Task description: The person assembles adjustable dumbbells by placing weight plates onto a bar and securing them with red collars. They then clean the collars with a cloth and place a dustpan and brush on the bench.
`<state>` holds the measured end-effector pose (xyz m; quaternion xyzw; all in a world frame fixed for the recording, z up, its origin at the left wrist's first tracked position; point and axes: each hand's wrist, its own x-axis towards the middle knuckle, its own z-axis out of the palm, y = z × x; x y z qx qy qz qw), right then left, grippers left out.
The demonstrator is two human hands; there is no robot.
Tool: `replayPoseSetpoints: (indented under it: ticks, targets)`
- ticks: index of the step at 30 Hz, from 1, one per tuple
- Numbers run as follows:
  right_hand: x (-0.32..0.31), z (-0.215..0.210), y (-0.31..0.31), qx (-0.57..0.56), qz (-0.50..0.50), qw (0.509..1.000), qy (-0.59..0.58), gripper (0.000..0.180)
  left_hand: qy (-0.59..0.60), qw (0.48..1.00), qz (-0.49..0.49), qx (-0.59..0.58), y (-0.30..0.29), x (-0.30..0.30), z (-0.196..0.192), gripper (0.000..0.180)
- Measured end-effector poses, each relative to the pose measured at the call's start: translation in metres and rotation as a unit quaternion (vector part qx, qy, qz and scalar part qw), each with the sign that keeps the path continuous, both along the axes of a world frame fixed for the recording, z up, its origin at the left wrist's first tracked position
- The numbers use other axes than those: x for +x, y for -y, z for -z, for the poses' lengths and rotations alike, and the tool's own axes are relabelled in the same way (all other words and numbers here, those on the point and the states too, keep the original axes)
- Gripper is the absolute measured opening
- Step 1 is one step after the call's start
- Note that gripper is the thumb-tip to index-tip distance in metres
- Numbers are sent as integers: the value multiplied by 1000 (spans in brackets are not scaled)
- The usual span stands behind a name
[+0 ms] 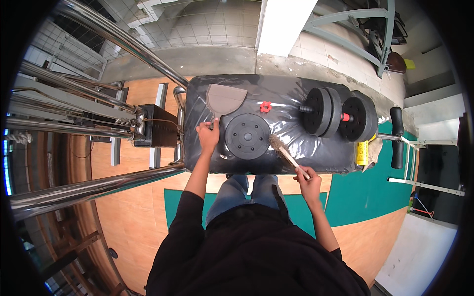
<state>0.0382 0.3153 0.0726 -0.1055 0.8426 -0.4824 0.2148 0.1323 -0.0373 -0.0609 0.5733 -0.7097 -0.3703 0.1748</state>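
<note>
A round black weight plate [247, 137] lies flat on the black padded bench [207, 165] in front of me. My left hand [209, 134] is closed on the short handle of a grey-brown dustpan [224, 99], whose pan rests on the bench just beyond the plate's far left edge. In my right hand [309, 185] is the pale handle of a small brush [292, 161]. Its bristles are at the plate's right edge; whether they touch it I cannot tell. A red star-shaped nut [265, 106] sits on the bench beyond the plate.
On the bench's right lies a dumbbell [358, 117] loaded with black plates. A yellow can [362, 153] stands at the right end, by a padded bar [396, 118]. Chrome rails [98, 190] and a weight stack [156, 125] border the left. Green matting [365, 192] covers part of the floor.
</note>
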Motion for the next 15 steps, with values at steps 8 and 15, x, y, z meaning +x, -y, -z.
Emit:
replayPoseSetpoints:
  ticks: [8, 15]
  targets:
    - [-25, -18, 14, -11, -1, 997, -73, 16, -22, 955, 87, 281, 60, -23, 66, 62]
    - [-29, -16, 41, -29, -70, 956, -283, 14, -209, 907, -26, 365, 25, -9, 5, 26]
